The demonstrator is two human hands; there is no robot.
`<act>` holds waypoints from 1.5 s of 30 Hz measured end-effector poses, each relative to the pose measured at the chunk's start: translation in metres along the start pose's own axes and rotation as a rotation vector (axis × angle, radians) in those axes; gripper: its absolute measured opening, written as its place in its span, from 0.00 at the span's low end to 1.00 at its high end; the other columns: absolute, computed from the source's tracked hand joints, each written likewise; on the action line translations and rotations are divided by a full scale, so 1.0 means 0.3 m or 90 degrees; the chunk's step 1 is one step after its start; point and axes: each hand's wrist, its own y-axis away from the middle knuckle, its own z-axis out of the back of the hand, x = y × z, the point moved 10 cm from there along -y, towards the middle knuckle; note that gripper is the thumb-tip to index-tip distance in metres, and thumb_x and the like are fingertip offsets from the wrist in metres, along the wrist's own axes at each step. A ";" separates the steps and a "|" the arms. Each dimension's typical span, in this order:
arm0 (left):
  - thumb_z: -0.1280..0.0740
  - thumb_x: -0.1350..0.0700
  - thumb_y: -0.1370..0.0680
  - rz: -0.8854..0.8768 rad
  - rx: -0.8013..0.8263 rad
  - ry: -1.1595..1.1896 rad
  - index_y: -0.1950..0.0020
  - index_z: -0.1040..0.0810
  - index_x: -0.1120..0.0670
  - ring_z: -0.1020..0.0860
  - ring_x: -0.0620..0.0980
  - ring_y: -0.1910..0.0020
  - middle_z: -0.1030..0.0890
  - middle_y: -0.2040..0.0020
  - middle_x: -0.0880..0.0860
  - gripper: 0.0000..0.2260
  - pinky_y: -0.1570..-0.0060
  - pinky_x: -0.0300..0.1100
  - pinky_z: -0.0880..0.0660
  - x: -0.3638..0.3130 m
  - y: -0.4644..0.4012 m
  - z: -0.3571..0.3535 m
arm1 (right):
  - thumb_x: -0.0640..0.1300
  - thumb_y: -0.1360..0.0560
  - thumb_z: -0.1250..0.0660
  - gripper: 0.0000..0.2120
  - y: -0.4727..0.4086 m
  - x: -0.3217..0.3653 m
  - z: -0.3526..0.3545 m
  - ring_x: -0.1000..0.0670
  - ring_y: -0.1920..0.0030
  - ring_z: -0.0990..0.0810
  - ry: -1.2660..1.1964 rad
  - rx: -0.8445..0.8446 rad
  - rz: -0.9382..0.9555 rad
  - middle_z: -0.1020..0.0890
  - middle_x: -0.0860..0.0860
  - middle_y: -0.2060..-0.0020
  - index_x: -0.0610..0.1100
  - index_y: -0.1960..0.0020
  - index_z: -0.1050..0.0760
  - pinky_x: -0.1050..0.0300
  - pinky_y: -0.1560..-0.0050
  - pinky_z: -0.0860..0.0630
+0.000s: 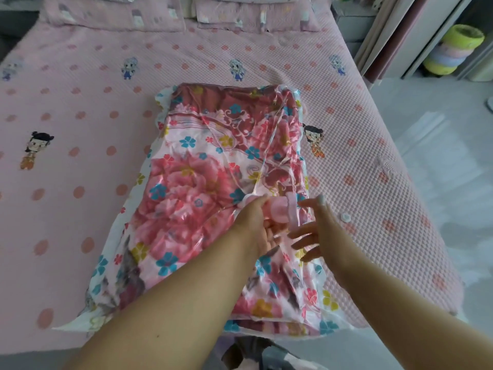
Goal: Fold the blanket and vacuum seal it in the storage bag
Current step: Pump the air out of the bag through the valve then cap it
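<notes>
- Blanket (197, 177), floral and folded, lies inside the clear storage bag (298, 161) on the bed (80, 102).
- Left hand (256, 222): grip closed around a pink pump (280, 212) standing on the bag.
- Right hand (317, 231): fingers spread and relaxed, holding nothing, just beside the pump.
- Small white cap (346, 217) lies on the bed near the bag.

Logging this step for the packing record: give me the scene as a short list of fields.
surface: bed with pink dotted cover
blanket: floral blanket, folded, inside the bag
bag: clear storage bag, lying flat on the bed
pink object: pink plastic piece on the bag, held
left hand: left hand holds the pink piece
right hand: right hand open, fingers spread beside it
seal state: cannot tell
</notes>
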 end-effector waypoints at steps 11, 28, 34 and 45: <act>0.36 0.34 0.27 0.053 0.013 -0.165 0.57 0.19 0.56 0.29 0.44 0.77 0.22 0.69 0.51 0.24 0.77 0.32 0.36 -0.187 -0.102 0.020 | 0.41 0.35 0.24 0.32 -0.401 0.047 -0.124 0.54 0.45 0.23 0.334 0.057 0.184 0.23 0.55 0.47 0.48 0.35 0.32 0.50 0.42 0.23; 0.29 0.67 0.30 -0.448 0.013 -0.645 0.44 0.22 0.55 0.22 0.43 0.59 0.20 0.58 0.47 0.16 0.61 0.27 0.27 -0.330 -0.406 0.106 | 0.42 0.34 0.21 0.14 -0.629 0.014 -0.176 0.51 0.53 0.19 0.215 0.059 0.142 0.19 0.54 0.59 0.49 0.54 0.24 0.50 0.49 0.20; 0.31 0.65 0.27 -0.507 0.057 -0.701 0.51 0.27 0.48 0.26 0.32 0.62 0.23 0.62 0.40 0.13 0.62 0.22 0.31 -0.329 -0.403 0.082 | 0.38 0.35 0.21 0.19 -0.618 0.014 -0.189 0.53 0.52 0.19 0.183 0.123 0.153 0.19 0.55 0.56 0.49 0.50 0.26 0.54 0.49 0.21; 0.32 0.56 0.24 -0.559 -0.106 -0.748 0.47 0.24 0.53 0.20 0.52 0.55 0.20 0.58 0.48 0.07 0.56 0.40 0.24 -0.329 -0.434 0.138 | 0.36 0.34 0.23 0.18 -0.626 0.006 -0.185 0.55 0.54 0.21 0.156 0.111 0.138 0.20 0.53 0.57 0.45 0.48 0.26 0.61 0.52 0.22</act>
